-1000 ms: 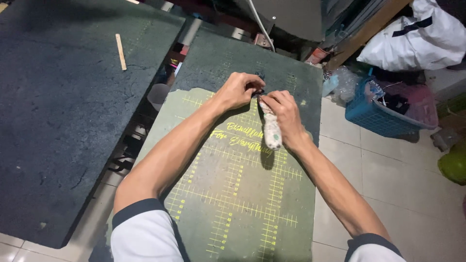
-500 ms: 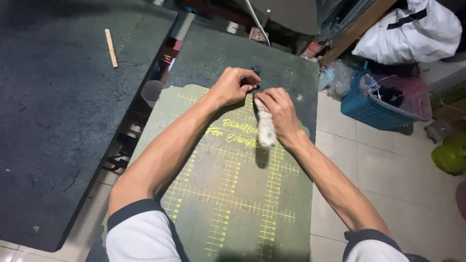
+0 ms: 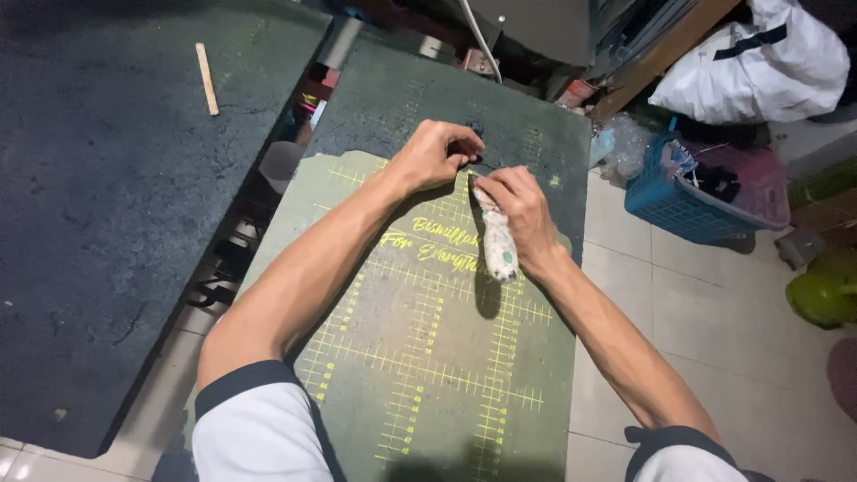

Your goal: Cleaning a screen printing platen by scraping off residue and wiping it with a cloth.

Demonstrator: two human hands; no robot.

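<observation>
a wide dark blue-grey work table (image 3: 107,223) stands left of a green cutting mat with yellow grid lines (image 3: 428,357). at the mat's far end the left hand (image 3: 433,153) is curled shut, pinching a small dark piece too small to make out. touching it, the right hand (image 3: 522,210) grips a white paint-speckled tool handle (image 3: 497,245), tip towards the left fingers.

Matt mat, taped handle, bare wood

The green cutting mat (image 3: 428,357) under the fingers is looking matt, scuffed and worn; the tool handle (image 3: 498,245) the right hand (image 3: 522,210) is gripping is showing rough, stained whitish wrapping; beyond the left hand (image 3: 437,152), a plain wooden stick (image 3: 207,78) is lying on rough dark board (image 3: 98,223).
</observation>
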